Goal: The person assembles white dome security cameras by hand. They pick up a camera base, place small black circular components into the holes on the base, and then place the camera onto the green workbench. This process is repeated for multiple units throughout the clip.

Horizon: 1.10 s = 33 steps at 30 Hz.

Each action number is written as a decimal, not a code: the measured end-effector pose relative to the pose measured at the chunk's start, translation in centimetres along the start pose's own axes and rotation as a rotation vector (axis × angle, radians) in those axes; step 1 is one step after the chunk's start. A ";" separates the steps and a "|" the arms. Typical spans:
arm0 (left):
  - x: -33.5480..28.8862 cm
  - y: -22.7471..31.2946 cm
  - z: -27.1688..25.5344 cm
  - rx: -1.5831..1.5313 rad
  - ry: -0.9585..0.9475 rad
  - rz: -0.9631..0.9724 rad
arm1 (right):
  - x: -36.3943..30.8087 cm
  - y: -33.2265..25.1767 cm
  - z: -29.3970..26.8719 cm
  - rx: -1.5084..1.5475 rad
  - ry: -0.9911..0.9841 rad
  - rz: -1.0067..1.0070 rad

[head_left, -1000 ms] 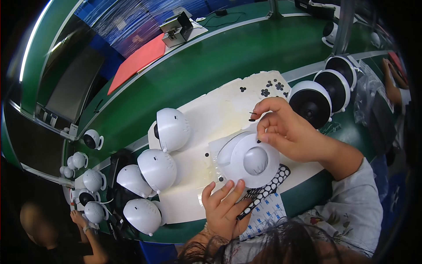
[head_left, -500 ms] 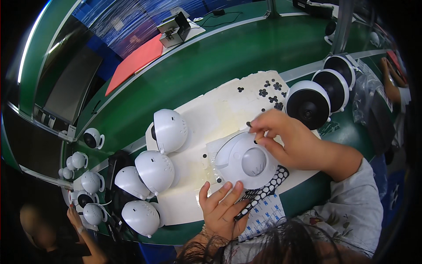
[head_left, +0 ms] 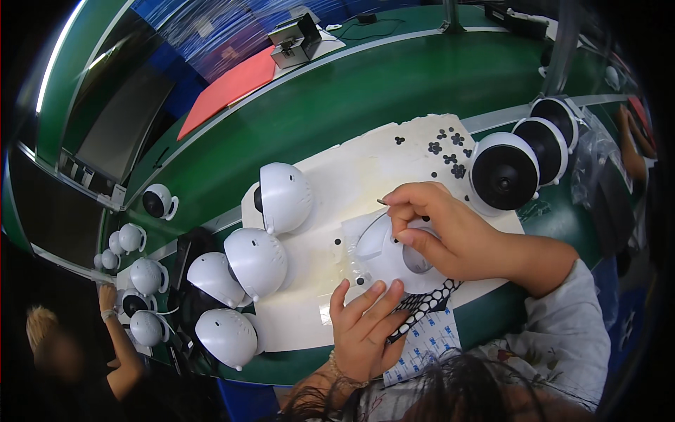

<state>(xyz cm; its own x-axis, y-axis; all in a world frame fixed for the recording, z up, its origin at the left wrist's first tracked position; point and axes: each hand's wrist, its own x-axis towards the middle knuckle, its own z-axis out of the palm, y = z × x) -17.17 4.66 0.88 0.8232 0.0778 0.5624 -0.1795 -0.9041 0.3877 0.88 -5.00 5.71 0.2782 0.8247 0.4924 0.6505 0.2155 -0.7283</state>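
Observation:
A white camera housing lies on the cream cardboard, its round recess partly hidden by my right hand. My right hand is closed, with a small black round pad pinched at the fingertips. Another dark dot shows by the thumb tip. Against the near edge of the housing rests my left hand, fingers stretched out. Beside it lie a black strip with white round holes and a white sheet with blue print. Whether the left thumb touches the strip is hidden.
White dome cameras stand to the left; several black-faced ones stand at the right. Loose black pads dot the cardboard's far right. Beyond lie a red sheet and a metal case. Another person works at lower left.
My right hand has moved left over the housing with the pad, covering more of the recess. My left hand stays at the near edge. The whole view has shifted slightly.

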 end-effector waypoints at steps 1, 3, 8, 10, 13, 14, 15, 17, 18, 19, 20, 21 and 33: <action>0.0 0.0 0.0 0.003 -0.003 0.003 | 0.0 0.0 0.0 0.011 -0.004 0.002; 0.0 0.0 -0.1 0.001 -0.008 0.004 | -0.1 0.1 0.0 0.031 -0.011 0.008; -0.1 -0.2 0.2 0.014 0.005 0.022 | -0.2 0.0 0.1 -0.158 0.030 -0.116; -0.1 -0.2 0.2 0.007 0.003 0.019 | -0.4 -0.2 0.0 -0.404 0.028 -0.227; -0.1 -0.3 0.2 0.018 0.014 0.034 | -1.6 -1.1 -0.6 -0.698 -0.011 -0.293; -0.1 -0.4 0.2 0.027 0.021 0.039 | -1.8 -1.8 -1.0 -0.704 -0.017 -0.261; -0.1 -0.4 0.1 0.041 0.030 0.037 | -2.0 -2.2 -1.3 -0.710 -0.023 -0.229; -0.1 -0.3 0.4 0.041 0.038 0.044 | -3.2 -1.1 -1.6 -0.521 0.082 -0.224; 0.0 -0.3 0.5 0.041 0.039 0.044 | -3.6 -0.6 -1.5 -0.426 0.134 -0.223; 0.1 -0.3 0.5 0.041 0.041 0.043 | -3.9 -0.3 -1.3 -0.372 0.087 -0.192; 0.1 -0.3 0.4 0.043 0.036 0.039 | -4.2 -0.1 -1.0 -0.311 0.041 -0.158; 0.1 -0.3 0.4 0.044 0.041 0.045 | -4.5 -0.1 -0.8 -0.249 -0.004 -0.125; 0.1 -0.5 0.5 0.044 0.062 0.050 | -4.0 -0.4 -0.2 -0.241 -0.075 -0.102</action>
<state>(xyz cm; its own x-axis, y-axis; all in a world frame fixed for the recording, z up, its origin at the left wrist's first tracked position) -16.71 4.94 0.40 0.7785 0.0565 0.6251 -0.1946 -0.9251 0.3259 -0.35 -8.54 4.15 0.1557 0.8433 0.5145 0.8241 0.1762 -0.5383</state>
